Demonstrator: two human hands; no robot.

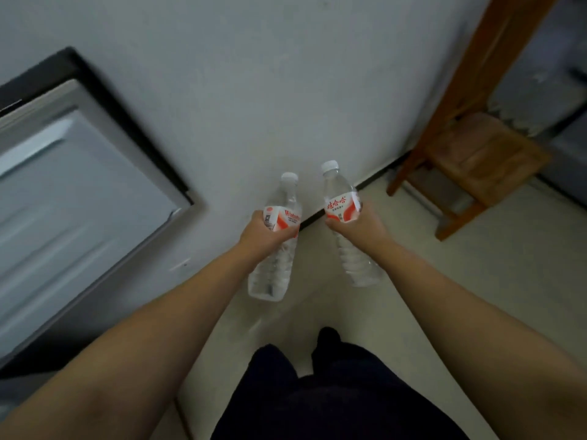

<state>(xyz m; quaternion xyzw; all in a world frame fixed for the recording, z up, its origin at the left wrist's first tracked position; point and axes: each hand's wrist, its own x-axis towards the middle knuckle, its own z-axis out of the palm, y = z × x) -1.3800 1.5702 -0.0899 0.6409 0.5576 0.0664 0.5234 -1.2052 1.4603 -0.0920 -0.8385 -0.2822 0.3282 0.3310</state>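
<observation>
I hold two clear plastic water bottles with white caps and red-and-white labels, one in each hand, out in front of me above the floor. My left hand (262,235) grips the left bottle (279,214) round its middle, just under the label. Around the labelled middle of the right bottle (340,198) my right hand (359,225) is curled. Both bottles point cap-forward toward the wall, a small gap between them. Their lower halves hang below my fists.
A grey appliance with a dark-framed door (79,192) stands at the left against the white wall (254,74). A wooden chair (476,160) stands at the right by a doorway. Pale floor (476,265) lies below, with my dark trousers (333,392) at the bottom.
</observation>
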